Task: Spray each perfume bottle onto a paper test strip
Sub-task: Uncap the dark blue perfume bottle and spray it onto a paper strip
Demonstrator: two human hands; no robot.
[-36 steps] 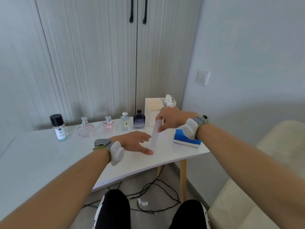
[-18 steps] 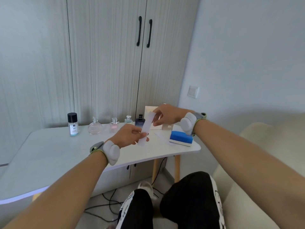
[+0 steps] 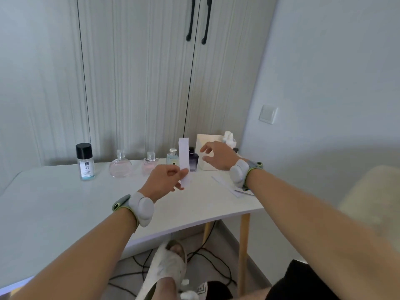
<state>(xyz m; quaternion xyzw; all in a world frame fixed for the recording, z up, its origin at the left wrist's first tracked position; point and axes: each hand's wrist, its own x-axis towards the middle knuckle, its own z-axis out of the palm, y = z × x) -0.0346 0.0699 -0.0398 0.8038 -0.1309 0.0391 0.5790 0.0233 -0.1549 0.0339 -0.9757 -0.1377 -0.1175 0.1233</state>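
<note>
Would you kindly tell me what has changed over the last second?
The left hand took hold of the paper test strip and now pinches it upright alone; the right hand let go and opened near the dark blue perfume bottle. The bottle row stayed put.

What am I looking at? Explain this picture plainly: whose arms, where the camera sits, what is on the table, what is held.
No machine here: these are a person's two bare arms, each with a grey pad strapped at the wrist. The one picture comes from a wide-angle camera worn on the head, looking forward and down. The left hand pinches an upright white paper test strip. The right hand is open, holds nothing, and hovers near the dark navy glass bottle. On the white table a row stands by the cupboard: a clear black-capped bottle, a round pink bottle, a small pink bottle, a pale blue silver-capped bottle, then the navy one, beside a white tissue box.
</note>
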